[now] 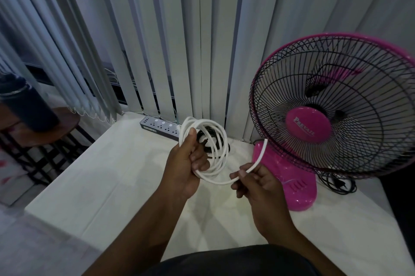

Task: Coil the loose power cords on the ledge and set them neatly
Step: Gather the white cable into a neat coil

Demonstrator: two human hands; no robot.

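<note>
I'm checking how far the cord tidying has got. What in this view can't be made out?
- Black cord on the ledge: mostly hidden behind the white cord coil in the left hand; whether coiled, unclear.
- White cord's far end: runs past the right hand against the fan base; no plug seen.
- Power strip: right end covered by the coil.

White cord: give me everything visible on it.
The white cord is thin, round and smooth, plastic-looking, wound into several round loops held upright above the ledge. The left hand pinches the loops on their left side. A loose tail curves from the bottom right through the right hand and up beside the fan base. No plug visible.
</note>
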